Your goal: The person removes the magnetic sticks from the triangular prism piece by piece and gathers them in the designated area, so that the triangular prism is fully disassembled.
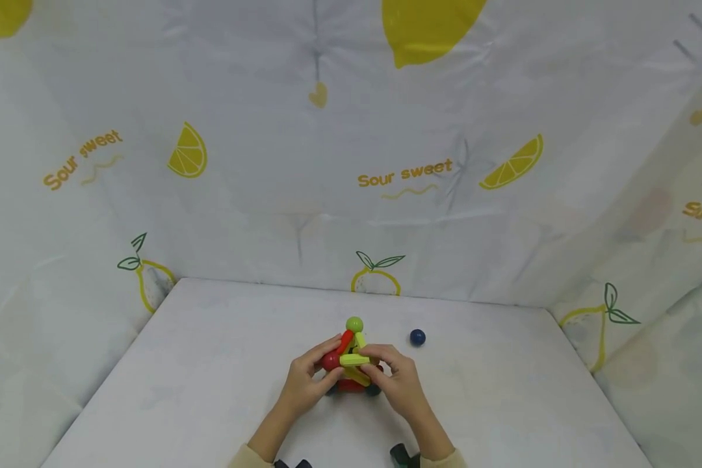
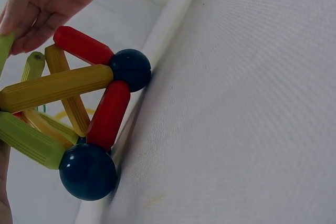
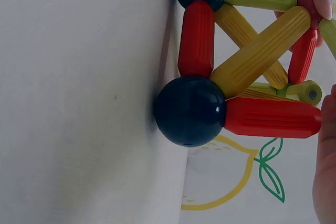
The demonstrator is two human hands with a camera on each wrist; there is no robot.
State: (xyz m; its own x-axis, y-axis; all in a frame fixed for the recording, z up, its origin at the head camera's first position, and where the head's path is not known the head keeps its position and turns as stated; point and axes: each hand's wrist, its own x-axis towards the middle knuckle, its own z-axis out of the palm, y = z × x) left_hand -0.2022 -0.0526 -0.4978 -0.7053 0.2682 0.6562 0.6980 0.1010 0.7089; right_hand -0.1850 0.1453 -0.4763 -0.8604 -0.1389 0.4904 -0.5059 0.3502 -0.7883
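While the left hand [image 1: 305, 380] grips the red ball [image 1: 331, 361] of the ball-and-rod frame [image 1: 351, 386], the right hand [image 1: 400, 382] pinches the yellow-green rod [image 1: 353, 359] — its long axis crosswise between both hands.

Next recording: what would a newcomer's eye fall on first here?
First, the colorful rod-and-ball structure on the white table, held between the left hand and right hand. Next, the lone dark blue ball, lying apart on the table just beyond the right hand. Behind, the pale backdrop shows yellow lemon prints and "Sour sweet" lettering.
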